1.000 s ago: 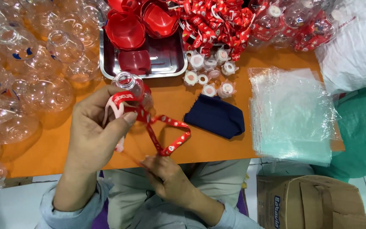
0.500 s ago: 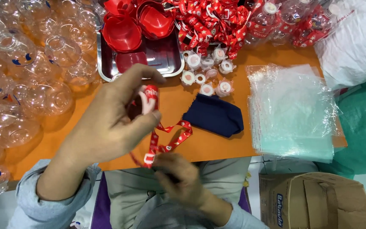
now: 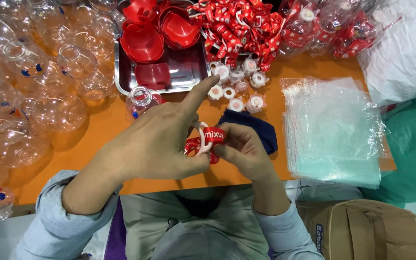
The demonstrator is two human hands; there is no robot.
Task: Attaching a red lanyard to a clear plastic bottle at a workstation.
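Observation:
My left hand (image 3: 157, 144) and my right hand (image 3: 244, 149) meet over the orange table's (image 3: 107, 125) front edge, both gripping a red printed lanyard strap (image 3: 213, 136) with a white plastic loop. My left index finger points up toward the tray. The strap is bunched between my fingers, most of it hidden. A clear round bottle (image 3: 139, 100) lies on the table just behind my left hand, untouched. A dark blue cloth (image 3: 261, 132) lies behind my right hand.
A metal tray (image 3: 188, 72) holds red plastic caps (image 3: 143, 43). Several clear bottles (image 3: 30, 86) crowd the left. A heap of red lanyards (image 3: 239, 26) and small white caps (image 3: 237, 84) sit at the back. Clear plastic bags (image 3: 335, 130) are stacked right. A cardboard box (image 3: 362, 231) stands below.
My left hand set down the clear bottle it held and came down to the strap. My right hand rose from below the table edge, gathering the hanging strap.

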